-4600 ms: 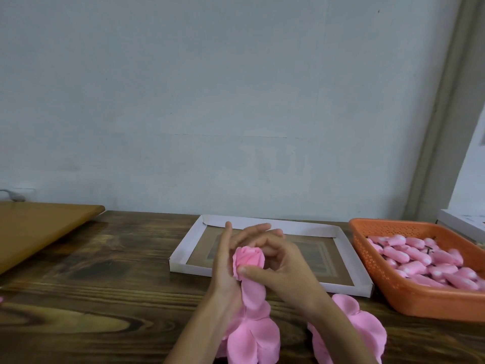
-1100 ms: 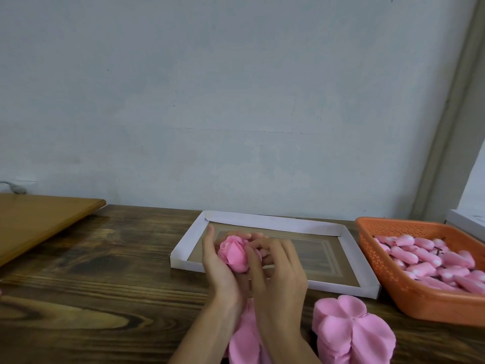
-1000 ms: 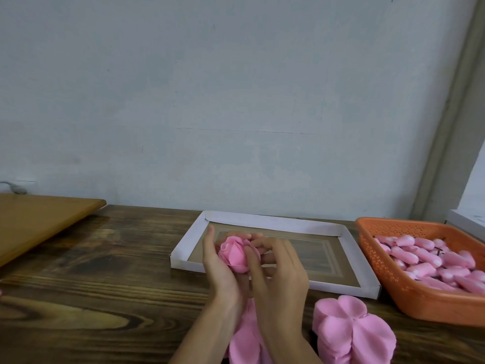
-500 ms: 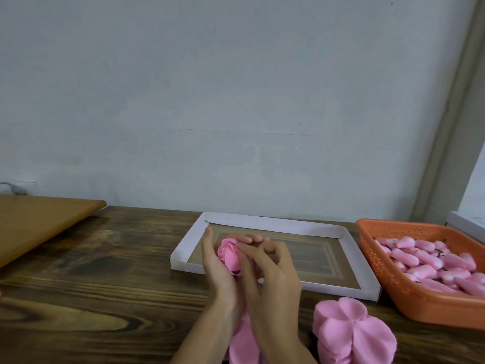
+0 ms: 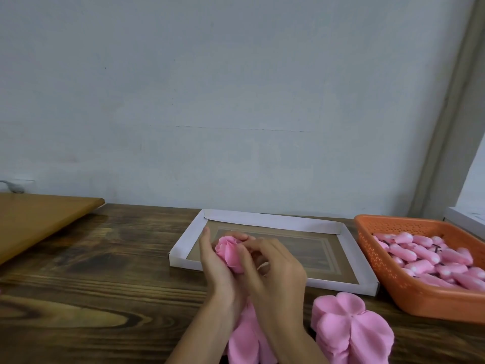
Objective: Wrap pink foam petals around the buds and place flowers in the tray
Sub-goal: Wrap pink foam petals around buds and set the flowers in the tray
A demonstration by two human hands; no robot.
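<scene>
Rolled foam bud — smooth, perhaps layered

Two bare forearms reach forward, hands close together; the left hand cups a rolled pink foam bud, thumb upright; the right hand pinches it, fingers curled.

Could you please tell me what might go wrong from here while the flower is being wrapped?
1. The flower is pinched between the left hand and right hand; if either grip loosens, the wrapped layers may spring open.
2. The loose petals hang below the hands and could crease or wrap unevenly.
3. The petal stack lies close to the right of the hands; a reach toward the tray could knock it.
</scene>
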